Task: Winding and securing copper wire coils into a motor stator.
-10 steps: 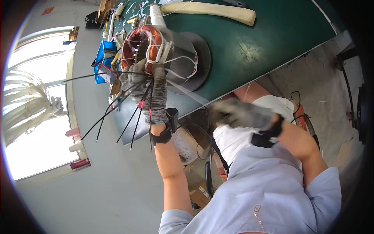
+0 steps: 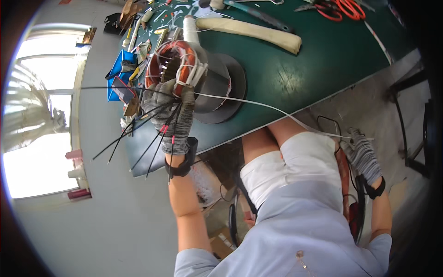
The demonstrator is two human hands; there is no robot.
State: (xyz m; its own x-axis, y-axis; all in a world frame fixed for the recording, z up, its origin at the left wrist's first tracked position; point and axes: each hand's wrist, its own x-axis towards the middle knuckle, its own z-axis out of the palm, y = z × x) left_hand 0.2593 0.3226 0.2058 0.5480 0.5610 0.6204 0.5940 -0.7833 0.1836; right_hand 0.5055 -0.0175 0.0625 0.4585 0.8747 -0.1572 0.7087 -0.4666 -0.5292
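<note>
A motor stator with a grey cylindrical housing (image 2: 213,74) lies on its side, its copper winding (image 2: 186,62) bound with white lacing. My left hand (image 2: 174,108), in a grey knitted glove, is closed at the winding's lower edge around the black lead wires (image 2: 159,111). Several of these fan out toward the lower left, some with red sleeves. From the stator, a white lacing cord (image 2: 270,107) runs out over the table edge to the far right. My gloved right hand (image 2: 364,157) is closed on its end, beside my thigh. The fingertips there are small and partly blurred.
On the green table (image 2: 332,69) are a cream padded roll (image 2: 251,33), a white thread spool (image 2: 189,30), a hammer (image 2: 258,16) and red-handled scissors (image 2: 344,9). A blue bin (image 2: 121,69) stands at the left, near the wall. A dark metal frame (image 2: 406,124) stands at the right.
My right hand has swung from near my lap out to the far right, drawing the white cord out long. My left hand stays at the winding. The view has shifted slightly.
</note>
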